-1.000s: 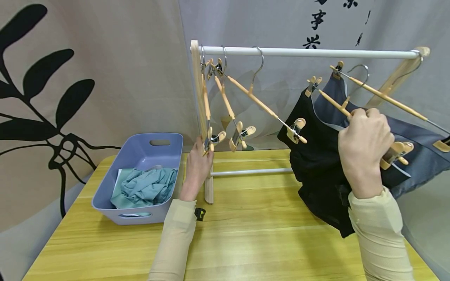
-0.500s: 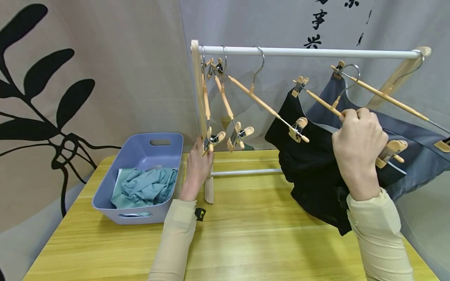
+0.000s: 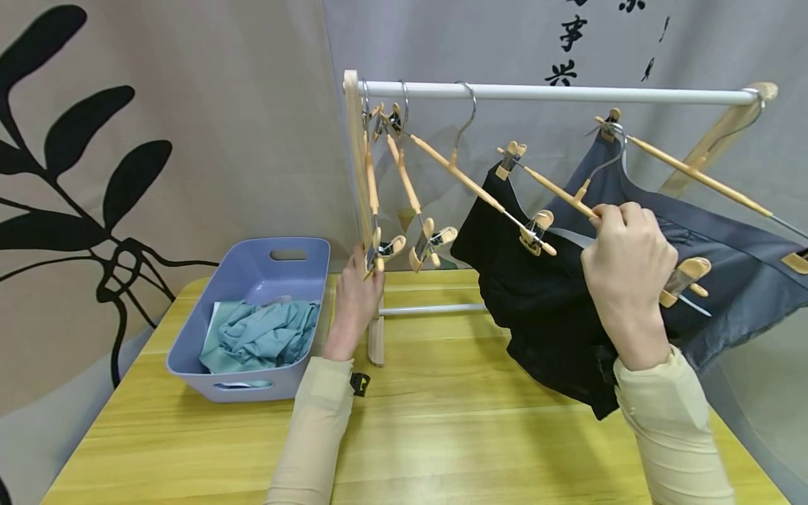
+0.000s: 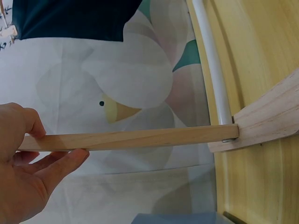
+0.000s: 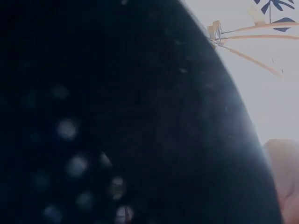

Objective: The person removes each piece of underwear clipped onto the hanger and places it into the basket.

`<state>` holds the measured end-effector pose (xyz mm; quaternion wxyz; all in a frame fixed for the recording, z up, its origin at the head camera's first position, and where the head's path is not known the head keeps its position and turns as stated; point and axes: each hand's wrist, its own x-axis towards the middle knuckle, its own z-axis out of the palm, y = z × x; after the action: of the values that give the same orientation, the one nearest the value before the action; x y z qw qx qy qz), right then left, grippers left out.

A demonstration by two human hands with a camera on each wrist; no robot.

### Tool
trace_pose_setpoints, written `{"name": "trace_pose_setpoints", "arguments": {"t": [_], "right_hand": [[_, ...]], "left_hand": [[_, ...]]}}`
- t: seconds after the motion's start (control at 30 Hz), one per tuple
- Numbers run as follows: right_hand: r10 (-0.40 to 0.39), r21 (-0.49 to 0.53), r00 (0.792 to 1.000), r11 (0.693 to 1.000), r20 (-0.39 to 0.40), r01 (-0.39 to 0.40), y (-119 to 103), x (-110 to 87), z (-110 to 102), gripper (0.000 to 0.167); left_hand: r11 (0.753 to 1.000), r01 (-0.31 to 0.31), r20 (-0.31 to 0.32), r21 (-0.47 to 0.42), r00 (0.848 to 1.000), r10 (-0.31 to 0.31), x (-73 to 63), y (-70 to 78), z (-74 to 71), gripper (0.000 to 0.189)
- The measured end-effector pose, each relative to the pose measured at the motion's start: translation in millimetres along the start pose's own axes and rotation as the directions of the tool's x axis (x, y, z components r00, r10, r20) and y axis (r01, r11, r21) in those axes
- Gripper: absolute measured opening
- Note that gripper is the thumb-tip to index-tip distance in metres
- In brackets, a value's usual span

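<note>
My left hand point(image 3: 355, 298) grips the wooden left post point(image 4: 126, 139) of the clothes rack, thumb on one side and fingers on the other. My right hand point(image 3: 631, 273) holds a clip hanger point(image 3: 555, 188) by its wooden bar. Clipped to that hanger is a black garment point(image 3: 536, 308), hanging down below my right hand; its kind is unclear. The hanger's hook stands below the white rail point(image 3: 555, 92), off it. Behind hangs a dark blue-grey garment point(image 3: 745, 259) on another clip hanger point(image 3: 694, 172). In the right wrist view the black cloth point(image 5: 140, 102) covers most of the picture.
Several bare clip hangers point(image 3: 463, 179) hang at the rail's left. A blue basket point(image 3: 249, 263) with teal cloth point(image 3: 261, 337) inside stands left of the rack on the wooden table point(image 3: 442, 435). A lower bar point(image 3: 435, 308) runs along the rack's base.
My right hand has moved left with the hanger and black garment, whose left clip now lies closer to the bare hangers. The left hand stays on the post.
</note>
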<state>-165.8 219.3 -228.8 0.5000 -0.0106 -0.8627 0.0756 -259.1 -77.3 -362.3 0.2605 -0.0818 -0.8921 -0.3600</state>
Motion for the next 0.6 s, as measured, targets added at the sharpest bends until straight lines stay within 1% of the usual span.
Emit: {"name": "trace_pose_setpoints", "arguments": {"t": [0.2,0.33,0.47,0.6], "right_hand": [[-0.034,0.034,0.998,0.999,-0.046,0.035,-4,-7.0,4,0.021],[-0.038,0.064,0.997,0.997,-0.068,0.043,-7,-12.9,7,0.02],[-0.049,0.083,0.996,0.995,-0.068,0.055,-11,-17.9,8,0.021],[-0.079,0.09,0.993,0.992,-0.082,0.087,-15,-22.6,9,0.023]], "left_hand": [[1.0,-0.015,-0.008,0.005,1.0,0.015,-0.3,1.0,-0.8,0.049],[1.0,-0.015,-0.001,0.005,1.0,0.015,-0.9,2.0,-1.7,0.049],[1.0,-0.017,-0.003,0.005,1.0,0.017,-0.7,0.9,-0.6,0.047],[1.0,-0.018,-0.011,0.007,1.0,0.018,-0.4,0.1,-0.3,0.046]]}}
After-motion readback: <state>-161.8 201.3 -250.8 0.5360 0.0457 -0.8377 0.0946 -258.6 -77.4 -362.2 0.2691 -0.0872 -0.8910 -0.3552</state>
